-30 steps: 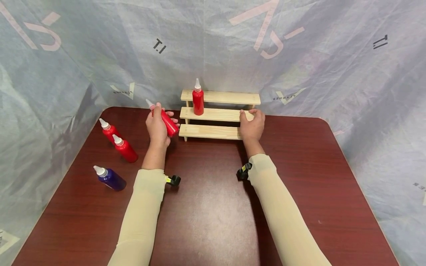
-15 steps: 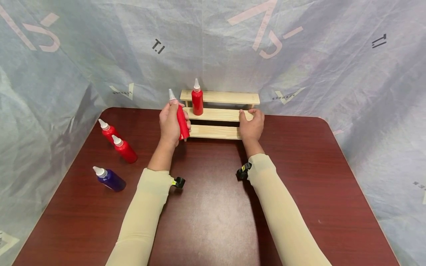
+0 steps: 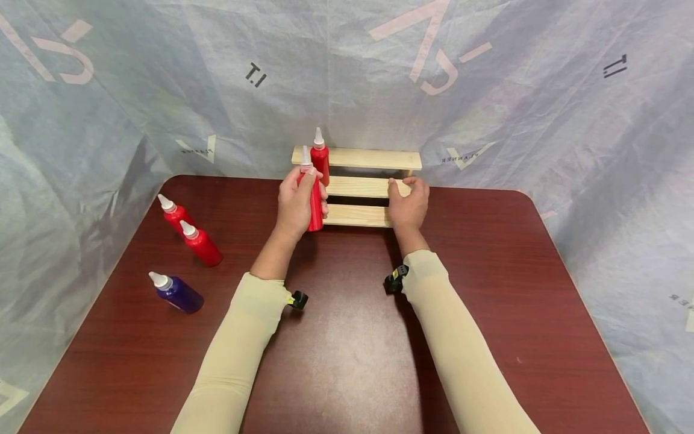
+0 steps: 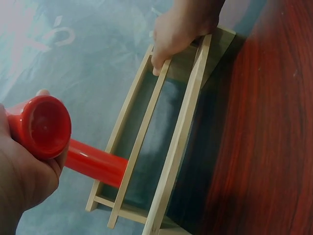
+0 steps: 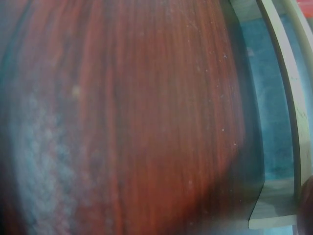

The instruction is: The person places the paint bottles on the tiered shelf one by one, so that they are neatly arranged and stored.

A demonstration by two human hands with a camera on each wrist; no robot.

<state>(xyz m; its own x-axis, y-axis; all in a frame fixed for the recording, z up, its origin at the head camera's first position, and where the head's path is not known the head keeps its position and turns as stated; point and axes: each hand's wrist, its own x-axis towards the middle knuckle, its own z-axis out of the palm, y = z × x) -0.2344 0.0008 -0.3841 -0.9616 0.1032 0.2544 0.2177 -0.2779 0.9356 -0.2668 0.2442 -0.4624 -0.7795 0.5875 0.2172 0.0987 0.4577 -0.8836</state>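
Note:
My left hand (image 3: 294, 208) grips a red squeeze bottle (image 3: 315, 205) with a white pointed cap, upright in front of the left end of a three-step wooden rack (image 3: 358, 187). In the left wrist view that bottle's round base (image 4: 46, 127) faces the camera, apart from the rack. Behind it, another red squeeze bottle (image 3: 320, 158) stands on the middle step, its lower part partly covered by my left hand. At the rack's right end, my right hand (image 3: 408, 205) holds the middle step between thumb and fingers. The right wrist view shows mostly table, with the rack's edge (image 5: 293, 93) at right.
On the left of the dark red table (image 3: 347, 337) lie two red squeeze bottles, one farther back (image 3: 175, 212) and one nearer (image 3: 203, 246). A blue squeeze bottle (image 3: 181, 293) lies in front of them. A grey cloth (image 3: 347, 72) hangs behind the table and along its sides.
My left hand has carried the red squeeze bottle rightward to the rack's left end, turning it from slanted to nearly upright. My right hand keeps its place on the rack.

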